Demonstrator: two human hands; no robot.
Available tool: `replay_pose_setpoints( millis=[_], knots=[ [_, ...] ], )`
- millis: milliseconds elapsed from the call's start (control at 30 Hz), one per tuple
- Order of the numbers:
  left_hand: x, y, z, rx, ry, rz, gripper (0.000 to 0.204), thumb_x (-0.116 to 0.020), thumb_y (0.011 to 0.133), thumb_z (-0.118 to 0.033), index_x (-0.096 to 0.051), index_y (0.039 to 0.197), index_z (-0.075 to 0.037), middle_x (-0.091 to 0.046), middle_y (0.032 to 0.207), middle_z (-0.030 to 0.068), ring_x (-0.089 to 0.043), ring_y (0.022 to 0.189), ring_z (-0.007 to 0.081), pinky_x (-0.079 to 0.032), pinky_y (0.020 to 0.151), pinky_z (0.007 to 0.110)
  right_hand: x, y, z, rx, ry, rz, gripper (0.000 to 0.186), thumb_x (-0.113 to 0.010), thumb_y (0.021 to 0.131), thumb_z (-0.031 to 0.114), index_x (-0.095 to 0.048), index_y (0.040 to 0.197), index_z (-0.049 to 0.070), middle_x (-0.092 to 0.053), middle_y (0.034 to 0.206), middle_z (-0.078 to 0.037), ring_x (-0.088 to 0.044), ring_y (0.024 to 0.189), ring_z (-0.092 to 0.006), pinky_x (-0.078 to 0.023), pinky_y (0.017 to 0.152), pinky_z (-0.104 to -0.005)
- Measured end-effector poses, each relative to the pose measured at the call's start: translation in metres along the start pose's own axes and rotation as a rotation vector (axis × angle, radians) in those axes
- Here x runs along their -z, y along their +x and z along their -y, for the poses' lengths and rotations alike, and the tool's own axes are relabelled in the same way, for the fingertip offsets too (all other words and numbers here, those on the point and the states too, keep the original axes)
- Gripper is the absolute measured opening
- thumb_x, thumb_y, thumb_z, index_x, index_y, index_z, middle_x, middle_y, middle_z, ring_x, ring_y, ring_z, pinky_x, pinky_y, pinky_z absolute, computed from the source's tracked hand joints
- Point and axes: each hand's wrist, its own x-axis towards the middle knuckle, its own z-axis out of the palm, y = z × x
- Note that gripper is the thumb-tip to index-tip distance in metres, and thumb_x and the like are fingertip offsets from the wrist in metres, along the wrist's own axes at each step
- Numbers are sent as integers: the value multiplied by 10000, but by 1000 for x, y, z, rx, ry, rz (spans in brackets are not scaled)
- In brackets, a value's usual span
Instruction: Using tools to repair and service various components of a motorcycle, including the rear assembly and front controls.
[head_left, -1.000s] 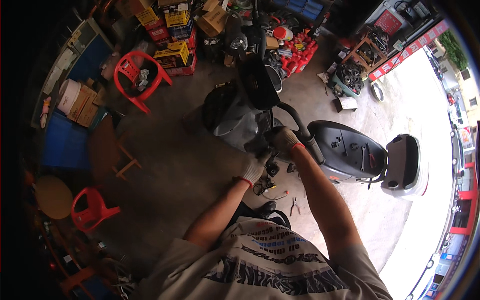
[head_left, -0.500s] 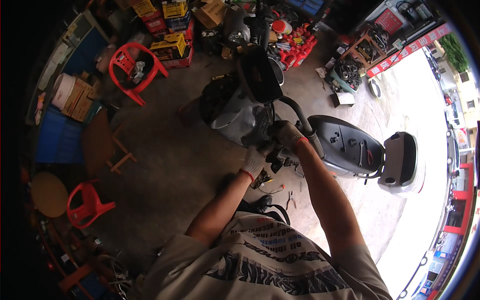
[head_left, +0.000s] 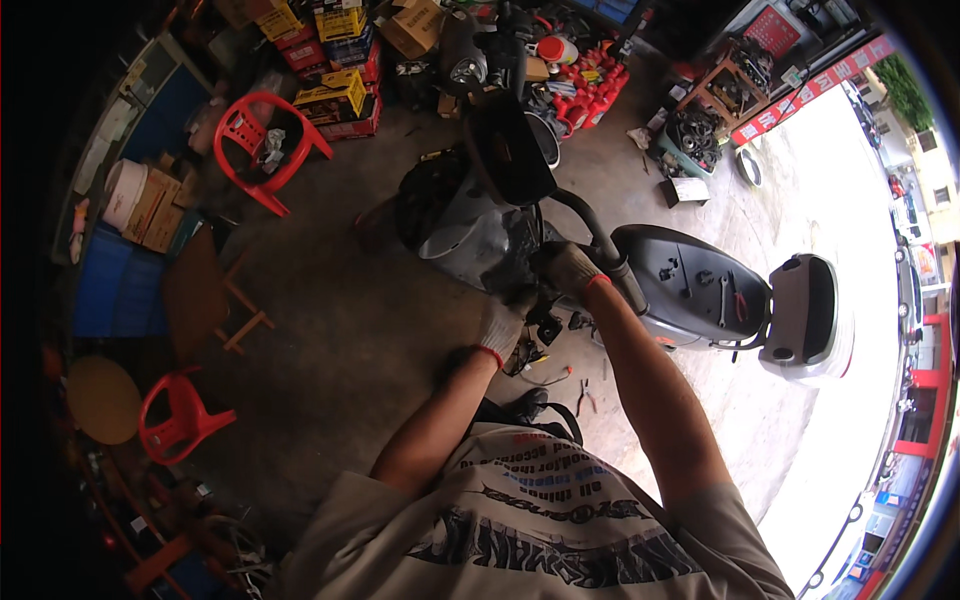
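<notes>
The scooter (head_left: 640, 255) stood in front of the person, and both gloved hands were at its front section. A spanner (head_left: 722, 302) and red-handled pliers (head_left: 740, 306) lay on the scooter's seat (head_left: 690, 254), probably because its broad top kept them within easy reach. More pliers (head_left: 584, 396) and loose wires (head_left: 540, 375) lay on the floor (head_left: 330, 330) at the scooter's near side, perhaps for the same reason. The left grip (head_left: 508, 322) was by the lower edge of the scooter's grey front panel (head_left: 465, 238); the right grip (head_left: 572, 270) was nearer its seat. This spacing may have helped steady the parts between them. Dark parts and shadow hid the fingertips, so I could not tell how far either grip was open or what it held.
</notes>
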Motion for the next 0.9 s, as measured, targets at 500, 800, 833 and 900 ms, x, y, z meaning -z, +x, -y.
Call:
replay_pose_setpoints(
  millis=[500,800,833,900],
  knots=[
    [-3,12,2,-212,195,-1,265,-630,908,-157,-647,1125,-6,-685,1039,97,-636,893,161,-502,785,299,8,-7,15,-97,157,-34,277,-583,895,254,-654,872,-13,-623,690,-83,-546,604,-146,-451,590,-338],
    [-14,18,-14,-65,38,58,167,-644,920,-137,-661,1052,-36,-661,970,16,-598,874,102,-488,795,257,-19,-48,8,-208,192,-741,312,-591,899,320,-659,1076,72,-699,975,-161,-677,868,-339,-522,755,-407],
    [-15,18,-18,4,-8,109,173,-631,929,-147,-659,1059,-37,-658,984,10,-592,876,99,-482,794,262,-33,-63,4,-277,11,-914,330,-599,905,312,-624,1146,87,-693,1018,-153,-683,902,-319,-527,785,-387],
    [-9,15,-24,71,-49,143,180,-617,938,-158,-657,1065,-37,-654,997,3,-587,878,95,-476,792,267,-44,-101,24,-255,242,-1050,288,-622,907,244,-616,1138,73,-698,945,-120,-696,861,-241,-527,767,-342]
  ],
)
